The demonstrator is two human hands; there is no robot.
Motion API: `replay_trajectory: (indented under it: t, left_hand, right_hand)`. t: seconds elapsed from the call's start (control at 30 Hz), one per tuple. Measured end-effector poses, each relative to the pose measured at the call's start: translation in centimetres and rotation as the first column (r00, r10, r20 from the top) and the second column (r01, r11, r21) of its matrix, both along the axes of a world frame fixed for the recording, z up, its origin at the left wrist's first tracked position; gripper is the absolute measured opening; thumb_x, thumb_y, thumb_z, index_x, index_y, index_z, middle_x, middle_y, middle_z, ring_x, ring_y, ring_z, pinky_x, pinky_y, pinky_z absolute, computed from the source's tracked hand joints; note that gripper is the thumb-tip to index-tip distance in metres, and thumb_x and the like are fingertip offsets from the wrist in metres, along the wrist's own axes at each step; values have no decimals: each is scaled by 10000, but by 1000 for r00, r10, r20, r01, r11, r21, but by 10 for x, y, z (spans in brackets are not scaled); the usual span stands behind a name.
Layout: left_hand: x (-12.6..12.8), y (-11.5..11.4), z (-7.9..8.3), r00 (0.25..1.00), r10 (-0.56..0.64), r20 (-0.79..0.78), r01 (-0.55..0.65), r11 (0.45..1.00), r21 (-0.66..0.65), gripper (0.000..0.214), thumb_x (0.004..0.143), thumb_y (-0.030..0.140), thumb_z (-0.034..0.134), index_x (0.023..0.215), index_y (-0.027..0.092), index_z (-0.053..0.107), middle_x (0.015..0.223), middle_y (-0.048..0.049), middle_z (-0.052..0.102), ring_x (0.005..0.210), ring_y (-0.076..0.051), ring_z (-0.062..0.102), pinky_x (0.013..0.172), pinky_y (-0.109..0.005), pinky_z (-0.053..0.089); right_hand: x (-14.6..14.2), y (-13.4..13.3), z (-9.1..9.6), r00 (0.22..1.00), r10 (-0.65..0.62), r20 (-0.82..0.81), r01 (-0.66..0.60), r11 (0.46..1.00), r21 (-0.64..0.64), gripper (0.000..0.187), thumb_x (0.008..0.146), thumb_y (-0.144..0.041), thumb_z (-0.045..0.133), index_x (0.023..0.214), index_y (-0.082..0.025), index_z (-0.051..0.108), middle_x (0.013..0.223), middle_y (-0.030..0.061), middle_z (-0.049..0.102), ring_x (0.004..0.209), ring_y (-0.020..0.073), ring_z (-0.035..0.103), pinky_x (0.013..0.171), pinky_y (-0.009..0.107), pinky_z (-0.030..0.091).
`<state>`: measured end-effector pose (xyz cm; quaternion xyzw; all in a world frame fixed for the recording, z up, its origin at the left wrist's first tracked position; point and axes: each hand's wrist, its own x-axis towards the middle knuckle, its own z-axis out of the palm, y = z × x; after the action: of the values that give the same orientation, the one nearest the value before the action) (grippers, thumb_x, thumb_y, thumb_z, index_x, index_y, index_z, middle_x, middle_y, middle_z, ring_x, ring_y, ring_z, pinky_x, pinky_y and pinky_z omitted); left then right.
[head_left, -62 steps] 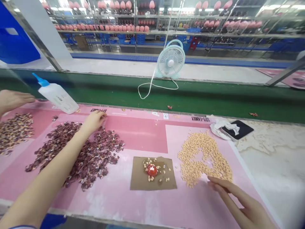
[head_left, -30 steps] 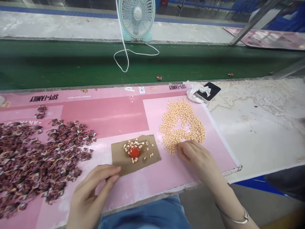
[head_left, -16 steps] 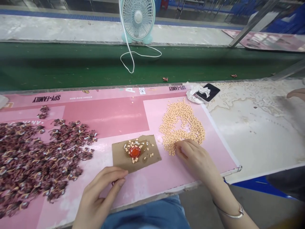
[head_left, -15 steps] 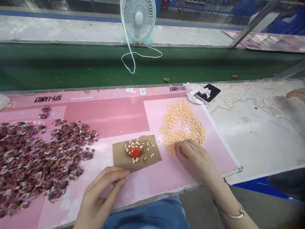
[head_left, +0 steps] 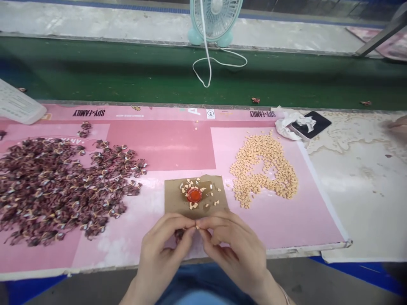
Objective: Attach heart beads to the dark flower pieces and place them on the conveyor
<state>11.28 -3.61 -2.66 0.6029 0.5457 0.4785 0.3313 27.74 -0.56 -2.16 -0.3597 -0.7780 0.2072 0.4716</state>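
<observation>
My left hand (head_left: 160, 256) and my right hand (head_left: 235, 250) meet fingertip to fingertip just below a brown card square (head_left: 178, 203). The left fingers pinch a small dark maroon piece (head_left: 179, 235). The right fingers pinch a tiny tan piece (head_left: 197, 227) against it. On the card sits a red cap (head_left: 193, 195) with a few tan pieces around it. A big pile of dark maroon pieces (head_left: 60, 182) lies to the left on the pink mat (head_left: 171, 144). A pile of tan pieces (head_left: 263, 169) lies to the right.
A white bottle (head_left: 19, 106) lies at the far left. A small fan (head_left: 216, 17) with a white cord stands beyond the green belt (head_left: 127, 76). A black phone (head_left: 313, 124) and a crumpled tissue (head_left: 288, 125) sit at the mat's right corner. Another person's hand (head_left: 397, 125) shows at the right edge.
My right hand left the tan pile and came to the middle, meeting my left hand, which rose from the mat. The view shifted left.
</observation>
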Motion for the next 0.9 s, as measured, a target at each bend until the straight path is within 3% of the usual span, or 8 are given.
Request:
replay_trajectory:
  t: [0.2, 0.63, 0.8, 0.9]
  left_hand:
    - [5, 3, 7, 996, 33, -88, -24, 995, 100, 208, 855, -3, 606, 819, 190, 674, 732, 25, 670, 615, -66, 648, 611, -85, 528]
    - [2, 4, 4, 997, -6, -74, 10, 998, 57, 210, 868, -12, 596, 837, 177, 682, 749, 20, 666, 626, -58, 628, 601, -78, 511]
    - [-1, 3, -3, 999, -22, -38, 23, 1000, 7, 186, 902, 12, 644, 901, 191, 698, 800, 20, 698, 700, -68, 672, 659, -82, 532]
    - [-7, 3, -6, 999, -42, 22, 43, 998, -49, 206, 906, 38, 691, 999, 215, 736, 879, 16, 715, 742, -66, 690, 692, -75, 550]
  right_hand:
    - [0, -1, 0, 1000, -17, 23, 18, 998, -66, 208, 965, -57, 625, 872, -225, 545, 833, 6, 793, 764, 111, 762, 765, 190, 643]
    - [-2, 1, -6, 994, -40, -97, 17, 974, -226, 227, 886, -52, 663, 908, -249, 553, 780, -12, 759, 716, 131, 742, 677, 234, 648]
    - [-1, 7, -6, 998, -33, -53, 22, 977, -213, 263, 880, -61, 645, 866, -260, 474, 755, -35, 737, 696, 121, 733, 648, 219, 630]
    - [3, 16, -9, 995, -85, 61, 93, 984, -153, 272, 894, -63, 644, 865, -265, 464, 780, -39, 741, 718, 129, 748, 670, 233, 634]
